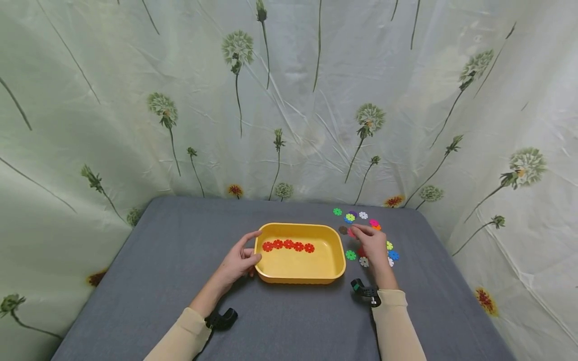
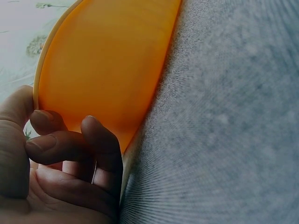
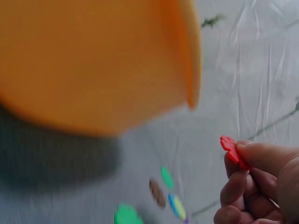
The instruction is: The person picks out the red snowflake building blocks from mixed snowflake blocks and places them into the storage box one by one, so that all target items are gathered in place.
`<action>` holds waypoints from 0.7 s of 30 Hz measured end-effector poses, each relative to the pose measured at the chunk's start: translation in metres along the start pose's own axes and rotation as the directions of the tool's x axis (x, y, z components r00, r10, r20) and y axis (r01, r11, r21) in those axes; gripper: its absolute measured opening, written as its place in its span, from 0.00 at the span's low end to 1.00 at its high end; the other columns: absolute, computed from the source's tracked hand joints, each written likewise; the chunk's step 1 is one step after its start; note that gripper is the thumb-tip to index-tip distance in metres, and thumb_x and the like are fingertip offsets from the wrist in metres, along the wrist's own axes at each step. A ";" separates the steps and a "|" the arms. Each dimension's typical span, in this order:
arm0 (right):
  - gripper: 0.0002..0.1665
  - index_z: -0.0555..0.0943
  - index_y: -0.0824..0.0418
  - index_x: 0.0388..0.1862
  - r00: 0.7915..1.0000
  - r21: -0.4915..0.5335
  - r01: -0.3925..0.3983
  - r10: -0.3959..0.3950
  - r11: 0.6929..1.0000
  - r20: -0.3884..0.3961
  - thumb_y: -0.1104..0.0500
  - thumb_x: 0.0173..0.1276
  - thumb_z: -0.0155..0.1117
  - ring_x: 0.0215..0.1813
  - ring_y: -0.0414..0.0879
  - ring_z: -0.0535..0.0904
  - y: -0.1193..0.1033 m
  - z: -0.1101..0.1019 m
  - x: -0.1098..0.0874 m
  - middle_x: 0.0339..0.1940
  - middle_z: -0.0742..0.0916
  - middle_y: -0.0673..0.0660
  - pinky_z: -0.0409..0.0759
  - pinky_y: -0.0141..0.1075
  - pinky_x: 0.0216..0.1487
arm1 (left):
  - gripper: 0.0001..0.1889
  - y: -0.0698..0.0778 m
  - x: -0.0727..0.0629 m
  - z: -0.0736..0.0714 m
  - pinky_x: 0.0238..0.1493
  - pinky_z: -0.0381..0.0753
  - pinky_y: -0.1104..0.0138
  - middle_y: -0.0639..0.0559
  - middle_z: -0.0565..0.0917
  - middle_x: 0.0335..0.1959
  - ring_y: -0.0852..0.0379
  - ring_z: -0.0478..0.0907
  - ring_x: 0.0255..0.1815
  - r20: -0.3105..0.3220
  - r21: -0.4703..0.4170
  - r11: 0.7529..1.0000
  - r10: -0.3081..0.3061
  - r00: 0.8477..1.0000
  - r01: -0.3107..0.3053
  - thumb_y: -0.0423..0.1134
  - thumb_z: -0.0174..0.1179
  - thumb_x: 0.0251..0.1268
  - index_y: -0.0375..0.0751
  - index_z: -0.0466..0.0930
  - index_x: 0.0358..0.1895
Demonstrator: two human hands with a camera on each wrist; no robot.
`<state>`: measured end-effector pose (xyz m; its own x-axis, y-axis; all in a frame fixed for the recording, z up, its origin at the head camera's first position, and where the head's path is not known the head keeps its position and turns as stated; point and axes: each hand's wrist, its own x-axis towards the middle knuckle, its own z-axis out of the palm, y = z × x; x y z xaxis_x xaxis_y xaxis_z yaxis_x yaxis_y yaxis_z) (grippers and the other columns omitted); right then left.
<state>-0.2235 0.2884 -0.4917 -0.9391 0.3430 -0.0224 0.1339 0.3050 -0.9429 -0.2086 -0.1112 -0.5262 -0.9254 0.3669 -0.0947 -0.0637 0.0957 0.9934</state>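
A yellow plastic tub stands on the grey cloth. My left hand grips its left end, thumb and fingers at the rim, seen closer in the left wrist view. Inside the tub, several red notched flower discs lie in a row towards the far left. Right of the tub, my right hand pinches a reddish flower disc between thumb and forefinger, above the loose discs. Part of those loose discs is hidden beneath the right hand.
Loose flower discs lie right of the tub: green, brown, white, pink, blue and others. A flower-printed curtain hangs behind the cloth-covered table. Each wrist wears a black camera mount.
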 end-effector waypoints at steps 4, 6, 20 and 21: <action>0.25 0.88 0.63 0.60 1.000 0.041 0.011 -0.012 0.999 0.026 0.47 0.74 0.72 0.46 0.43 0.79 -0.012 0.009 -0.007 0.44 0.90 0.45 0.82 0.32 0.52 | 0.36 -0.001 -0.001 0.000 0.22 0.70 0.68 0.54 0.81 0.24 0.55 0.75 0.20 -0.004 0.001 1.000 -0.002 1.000 0.002 0.34 0.63 0.76 0.51 0.60 0.82; 0.25 0.88 0.63 0.60 0.999 0.050 0.013 -0.015 0.999 0.042 0.47 0.74 0.72 0.46 0.41 0.80 -0.018 0.014 -0.011 0.44 0.91 0.44 0.83 0.34 0.53 | 0.36 -0.001 -0.001 0.001 0.22 0.70 0.68 0.54 0.81 0.24 0.55 0.75 0.20 -0.005 0.002 1.000 -0.005 1.000 0.005 0.35 0.63 0.76 0.51 0.60 0.82; 0.19 0.90 0.64 0.55 0.979 0.139 0.021 -0.048 0.990 0.200 0.52 0.73 0.73 0.47 0.47 0.80 -0.053 0.069 -0.033 0.44 0.93 0.51 0.80 0.42 0.57 | 0.37 -0.002 0.001 -0.001 0.23 0.73 0.68 0.55 0.81 0.24 0.55 0.73 0.20 0.003 -0.010 1.000 -0.004 1.000 0.004 0.35 0.63 0.76 0.50 0.59 0.82; 0.19 0.90 0.64 0.54 0.976 0.133 0.023 -0.051 0.991 0.213 0.52 0.73 0.73 0.47 0.46 0.81 -0.055 0.074 -0.034 0.44 0.93 0.51 0.80 0.42 0.56 | 0.37 -0.002 0.001 -0.001 0.23 0.73 0.68 0.55 0.81 0.24 0.55 0.73 0.20 0.005 -0.012 1.000 -0.004 1.000 0.004 0.35 0.63 0.76 0.50 0.59 0.83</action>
<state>-0.2225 0.1944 -0.4640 -0.9905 0.1300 -0.0447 0.0694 0.1922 -0.9789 -0.2095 -0.1119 -0.5279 -0.9231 0.3716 -0.0991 -0.0721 0.0858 0.9937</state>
